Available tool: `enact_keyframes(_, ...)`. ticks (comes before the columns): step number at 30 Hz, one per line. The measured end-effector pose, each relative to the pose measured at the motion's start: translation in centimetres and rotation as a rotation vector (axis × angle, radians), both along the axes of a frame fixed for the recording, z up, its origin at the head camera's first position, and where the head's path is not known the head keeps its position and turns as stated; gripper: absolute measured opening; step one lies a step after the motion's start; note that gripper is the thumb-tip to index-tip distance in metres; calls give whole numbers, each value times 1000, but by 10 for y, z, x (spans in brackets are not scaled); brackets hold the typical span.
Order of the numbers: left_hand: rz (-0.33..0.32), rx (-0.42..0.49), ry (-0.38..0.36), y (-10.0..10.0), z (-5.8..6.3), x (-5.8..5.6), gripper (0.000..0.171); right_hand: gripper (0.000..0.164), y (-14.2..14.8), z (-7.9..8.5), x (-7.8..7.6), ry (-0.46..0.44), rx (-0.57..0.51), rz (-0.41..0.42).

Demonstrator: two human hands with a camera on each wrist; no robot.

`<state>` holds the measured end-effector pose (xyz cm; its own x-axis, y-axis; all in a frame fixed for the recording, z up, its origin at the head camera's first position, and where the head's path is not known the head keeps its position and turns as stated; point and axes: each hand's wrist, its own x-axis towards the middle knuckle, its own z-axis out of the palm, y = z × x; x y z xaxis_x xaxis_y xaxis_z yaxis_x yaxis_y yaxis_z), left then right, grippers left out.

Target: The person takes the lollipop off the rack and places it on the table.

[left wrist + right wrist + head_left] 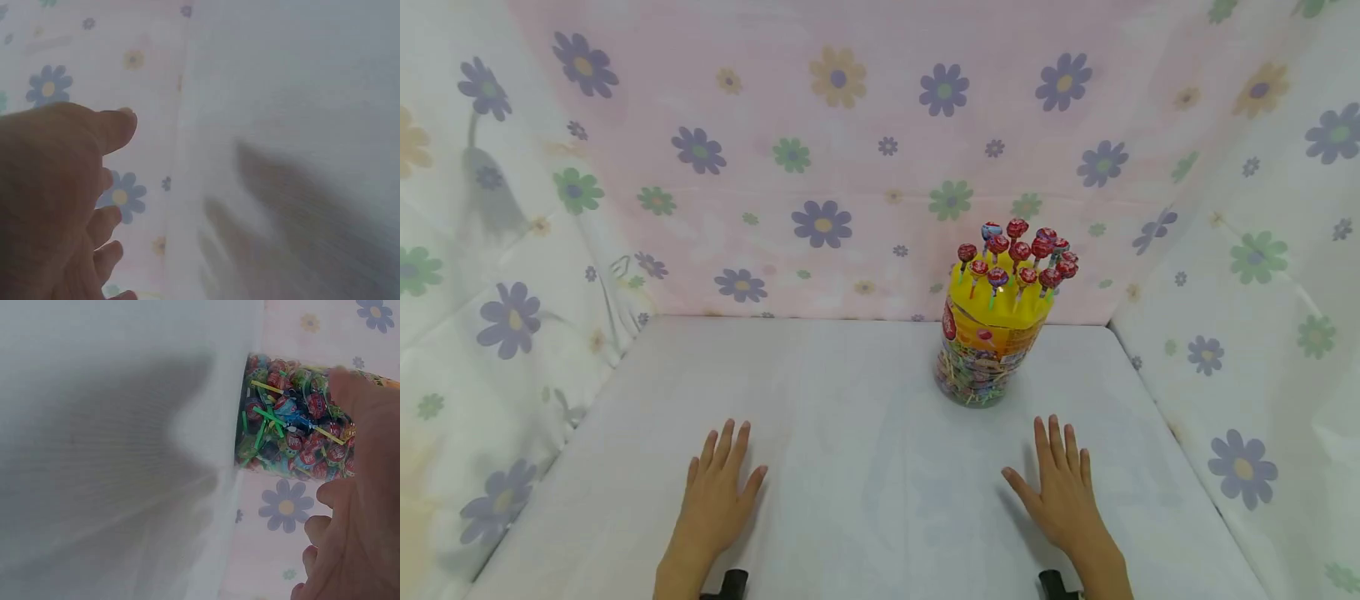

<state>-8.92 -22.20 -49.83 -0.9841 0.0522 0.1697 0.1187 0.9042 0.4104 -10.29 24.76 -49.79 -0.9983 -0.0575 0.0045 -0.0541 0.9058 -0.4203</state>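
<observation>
A clear tub (976,367) packed with wrapped lollipops stands upright on the white table, right of centre. Its yellow top (1000,307) carries several lollipops (1017,252) on sticks, mostly in red wrappers. My left hand (713,498) is over the table at the left, fingers straight and thumb spread, holding nothing. On the other side my right hand (1062,496) is held the same way, nearer to the tub but apart from it. In the right wrist view the lollipops inside the tub (294,425) show past my right hand (369,506).
The white table (820,400) meets a flowered cloth backdrop (760,233) behind. Similar flowered cloth hangs along the left side (512,392) and the right side (1247,333). Dark wrist straps (734,583) show at the bottom edge of the head view.
</observation>
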Motion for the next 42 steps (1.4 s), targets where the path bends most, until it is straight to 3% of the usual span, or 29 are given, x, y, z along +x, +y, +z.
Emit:
enact_keyframes(3,-53,150,17,3,7,-5,70,104,1,3,-10,-4,-48,18)
enact_keyframes(8,-147,362,103,19,28,-19,66,113,5,19,-39,-27,-249,38)
enact_keyframes(14,-320,655,175,51,62,-46,55,118,14,50,-81,28,-437,28)
enact_keyframes(17,-417,771,202,70,79,-63,50,118,17,56,-103,76,-534,33)
enact_keyframes(20,-460,815,226,86,90,-84,45,118,16,53,-124,125,-624,48)
enact_keyframes(24,-457,853,224,105,92,-114,39,114,13,40,-143,217,-735,80)
enact_keyframes(30,-436,902,196,133,93,-151,34,106,-2,47,-138,310,-856,138)
enact_keyframes(34,-441,921,172,155,98,-167,34,103,-4,49,-137,341,-866,146)
enact_keyframes(42,-503,891,128,194,114,-188,35,99,-5,52,-136,336,-837,132)
